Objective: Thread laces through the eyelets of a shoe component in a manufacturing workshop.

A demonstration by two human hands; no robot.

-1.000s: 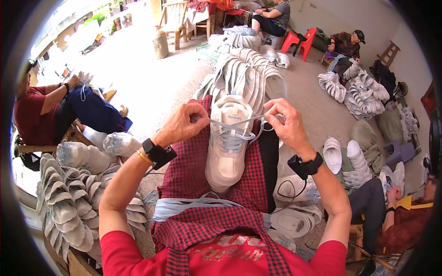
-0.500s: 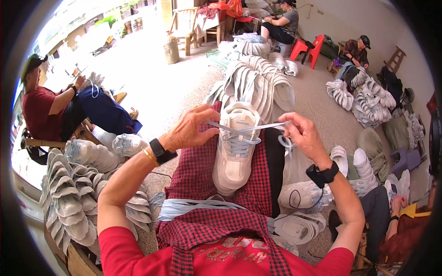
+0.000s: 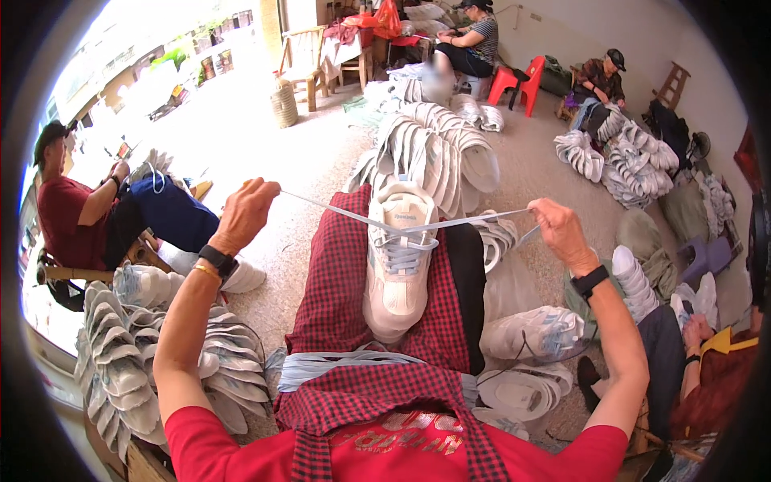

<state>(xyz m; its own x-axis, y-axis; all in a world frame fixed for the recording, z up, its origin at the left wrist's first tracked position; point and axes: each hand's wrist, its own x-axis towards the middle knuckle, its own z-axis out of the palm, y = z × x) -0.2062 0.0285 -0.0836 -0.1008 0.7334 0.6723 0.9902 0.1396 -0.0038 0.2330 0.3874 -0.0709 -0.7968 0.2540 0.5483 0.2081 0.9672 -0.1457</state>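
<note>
A white sneaker (image 3: 395,285) rests on my lap, toe toward me, its tongue standing up at the far end. A pale blue shoelace (image 3: 333,210) runs through its upper eyelets. My left hand (image 3: 247,215), raised out to the left, is closed on one lace end. On the other side my right hand (image 3: 562,233) pinches the other end, with a short tail hanging below it. Both lengths are stretched nearly straight and meet over the tongue. Across my waist lies a bundle of light blue laces (image 3: 337,368) on a red-and-black checked apron (image 3: 328,281).
Stacked white shoe uppers (image 3: 120,361) fill the floor at my left; more uppers (image 3: 426,153) lie ahead. Sneakers (image 3: 534,333) sit right of my knees. Several people work nearby, one at left (image 3: 72,201). A red chair (image 3: 518,84) and purple stool (image 3: 707,257) stand right.
My hands have moved apart, the left one out to the left and the right one outward. The lace has drawn from loose loops into taut lengths over the sneaker.
</note>
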